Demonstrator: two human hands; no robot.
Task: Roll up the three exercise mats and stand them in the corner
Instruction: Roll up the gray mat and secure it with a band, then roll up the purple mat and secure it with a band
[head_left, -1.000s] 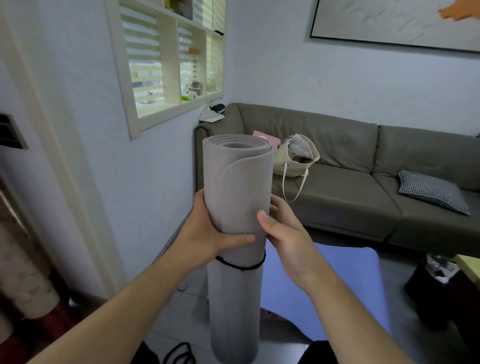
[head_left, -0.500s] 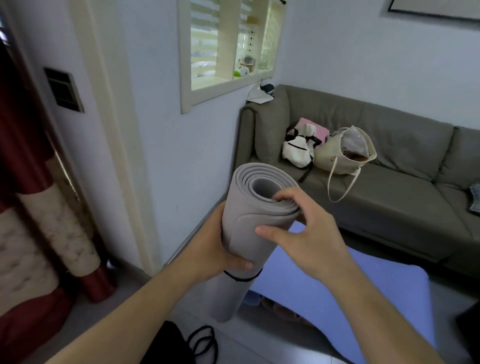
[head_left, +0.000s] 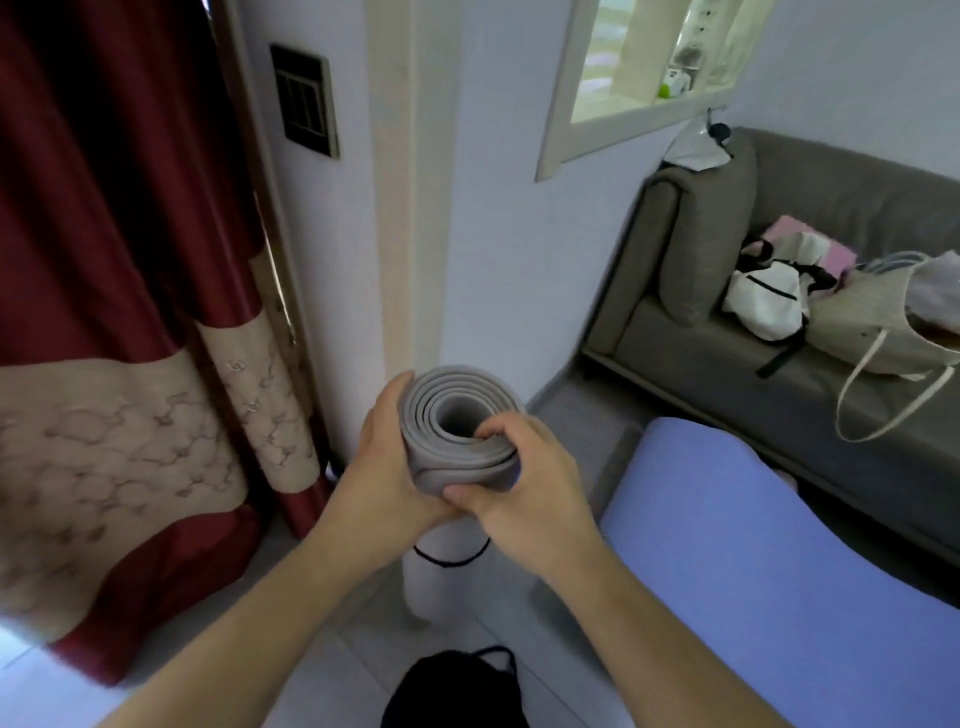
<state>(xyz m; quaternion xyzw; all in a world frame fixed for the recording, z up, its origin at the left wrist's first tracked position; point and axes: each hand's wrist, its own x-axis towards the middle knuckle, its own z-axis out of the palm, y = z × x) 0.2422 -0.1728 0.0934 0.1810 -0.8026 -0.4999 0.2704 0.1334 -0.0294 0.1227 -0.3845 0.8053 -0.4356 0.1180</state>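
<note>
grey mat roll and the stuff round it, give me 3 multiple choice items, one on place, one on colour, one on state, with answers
1. Where is the sofa relative to the rolled grey mat?
A. to its right
B. to its left
C. behind the curtain

2. What colour is the mat lying flat beside the roll?
A. green
B. blue
C. black

3. How is the grey mat held?
A. left hand only
B. right hand only
C. both hands at its top end

Answers:
1. A, the sofa stands along the wall on the right, and the red curtain hangs on the left.
2. B, its surface is plain blue.
3. C, the left hand wraps the roll's side and the right hand grips its rim, fingertips inside the coil; a black band circles the roll lower down.
</note>
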